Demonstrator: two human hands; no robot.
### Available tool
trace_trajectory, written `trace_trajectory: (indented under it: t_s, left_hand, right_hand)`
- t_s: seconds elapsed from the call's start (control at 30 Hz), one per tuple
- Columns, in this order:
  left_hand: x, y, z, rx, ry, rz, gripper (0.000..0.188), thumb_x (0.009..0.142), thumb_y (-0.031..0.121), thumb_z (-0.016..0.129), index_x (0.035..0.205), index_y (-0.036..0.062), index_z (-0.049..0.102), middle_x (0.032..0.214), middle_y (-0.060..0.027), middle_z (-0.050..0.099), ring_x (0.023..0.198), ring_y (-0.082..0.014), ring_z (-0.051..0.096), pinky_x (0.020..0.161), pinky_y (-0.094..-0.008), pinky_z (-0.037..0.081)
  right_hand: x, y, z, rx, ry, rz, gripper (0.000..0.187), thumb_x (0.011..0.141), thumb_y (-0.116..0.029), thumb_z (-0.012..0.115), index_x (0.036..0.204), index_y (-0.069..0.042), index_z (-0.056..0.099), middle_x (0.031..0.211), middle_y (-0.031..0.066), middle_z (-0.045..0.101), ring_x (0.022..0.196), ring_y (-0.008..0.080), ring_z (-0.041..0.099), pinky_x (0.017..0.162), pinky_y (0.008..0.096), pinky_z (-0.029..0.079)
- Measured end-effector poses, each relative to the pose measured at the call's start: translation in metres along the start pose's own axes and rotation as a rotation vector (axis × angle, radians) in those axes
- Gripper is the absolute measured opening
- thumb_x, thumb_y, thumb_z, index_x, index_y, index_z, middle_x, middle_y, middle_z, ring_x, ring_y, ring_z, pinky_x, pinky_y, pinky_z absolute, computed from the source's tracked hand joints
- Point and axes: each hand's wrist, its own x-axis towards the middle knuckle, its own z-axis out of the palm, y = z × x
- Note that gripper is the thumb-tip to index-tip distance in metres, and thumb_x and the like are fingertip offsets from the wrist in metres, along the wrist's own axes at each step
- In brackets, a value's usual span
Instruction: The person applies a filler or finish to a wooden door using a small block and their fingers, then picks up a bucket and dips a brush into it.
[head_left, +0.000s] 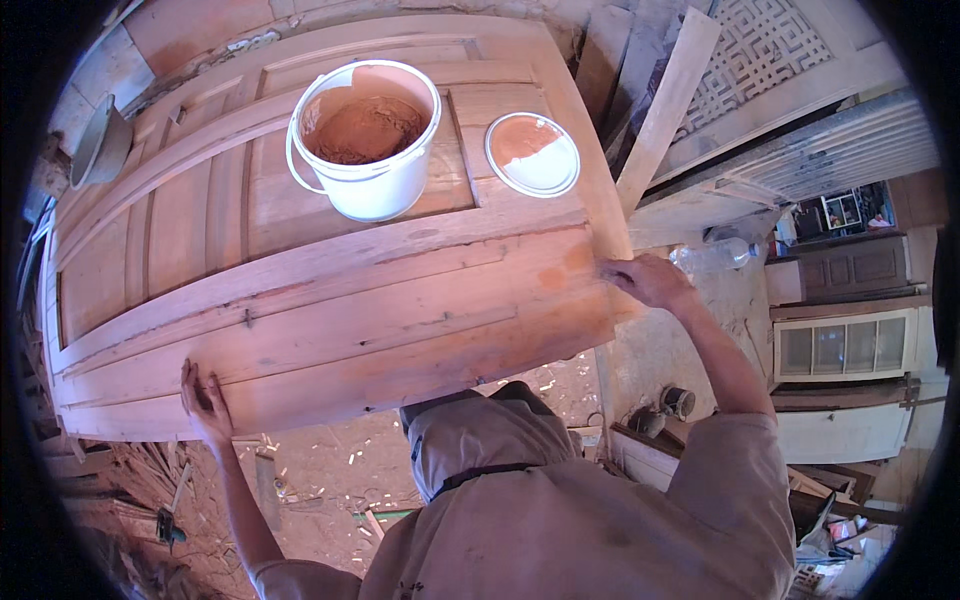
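Observation:
A long wooden board (370,320) with dark seams lies along the near side of a panelled wooden door (560,90). My left hand (207,408) rests on the board's near edge at the left, fingers stretched out and holding nothing. At the board's right end, my right hand (652,281) is closed in a pinch; what its fingers hold, if anything, I cannot make out. Orange-brown filler patches (566,270) mark the wood beside that hand. Farther back on the door stands a white bucket (378,192) of reddish-brown filler (365,130).
The bucket's white lid (548,178), smeared with filler, lies right of the bucket. A grey bowl (103,150) sits at the far left. Planks (668,110) lean behind the door's right end. A clear plastic bottle (725,255) lies beyond my right hand. Wood scraps litter the floor.

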Motion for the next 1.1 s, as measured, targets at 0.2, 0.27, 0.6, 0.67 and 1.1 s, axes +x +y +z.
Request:
trace_trajectory:
  t_s: [0.2, 0.27, 0.6, 0.67, 1.1]
  left_hand:
    - [0.002, 0.005, -0.001, -0.055, 0.007, -0.042, 0.042, 0.1, 0.027, 0.058, 0.128, -0.0048, 0.059, 0.14, -0.0223, 0.056, 0.131, -0.0386, 0.052, 0.111, -0.0474, 0.039]
    - [0.003, 0.004, 0.001, -0.039, 0.008, -0.029, 0.042, 0.1, 0.026, 0.057, 0.128, -0.0052, 0.059, 0.139, -0.0228, 0.056, 0.131, -0.0388, 0.052, 0.11, -0.0475, 0.04]
    - [-0.002, -0.005, 0.003, -0.091, 0.032, 0.006, 0.039, 0.1, 0.022, 0.058, 0.127, -0.0061, 0.059, 0.139, -0.0242, 0.056, 0.13, -0.039, 0.052, 0.11, -0.0472, 0.04]
    - [-0.002, -0.004, 0.003, -0.076, 0.026, 0.002, 0.039, 0.1, 0.022, 0.058, 0.127, -0.0064, 0.059, 0.139, -0.0242, 0.056, 0.13, -0.0388, 0.052, 0.11, -0.0471, 0.04]
    - [-0.002, -0.012, 0.007, -0.155, 0.053, -0.003, 0.039, 0.099, 0.022, 0.061, 0.124, -0.0074, 0.06, 0.137, -0.0246, 0.057, 0.129, -0.0382, 0.053, 0.108, -0.0457, 0.043]
  right_hand:
    - [-0.005, -0.02, 0.042, 0.362, 0.401, 0.062, 0.044, 0.098, -0.03, 0.059, 0.139, -0.018, 0.055, 0.101, 0.0246, 0.069, 0.084, 0.0416, 0.069, 0.077, 0.0523, 0.055]
    - [0.005, -0.031, 0.059, 0.353, 0.513, 0.082, 0.043, 0.099, -0.03, 0.058, 0.139, -0.017, 0.055, 0.098, 0.0262, 0.068, 0.08, 0.0438, 0.068, 0.075, 0.0526, 0.054]
    - [-0.018, -0.022, 0.053, 0.289, 0.334, 0.081, 0.04, 0.098, -0.031, 0.058, 0.135, -0.016, 0.058, 0.09, 0.0254, 0.068, 0.082, 0.0436, 0.068, 0.073, 0.0519, 0.055]
    - [-0.012, -0.026, 0.022, 0.266, 0.246, 0.068, 0.039, 0.098, -0.032, 0.058, 0.133, -0.016, 0.06, 0.093, 0.022, 0.069, 0.085, 0.0414, 0.069, 0.077, 0.0498, 0.055]
    - [0.005, 0.013, -0.026, 0.16, -0.101, 0.153, 0.042, 0.097, -0.035, 0.059, 0.134, -0.014, 0.06, 0.111, 0.0167, 0.072, 0.098, 0.037, 0.069, 0.084, 0.0446, 0.056]
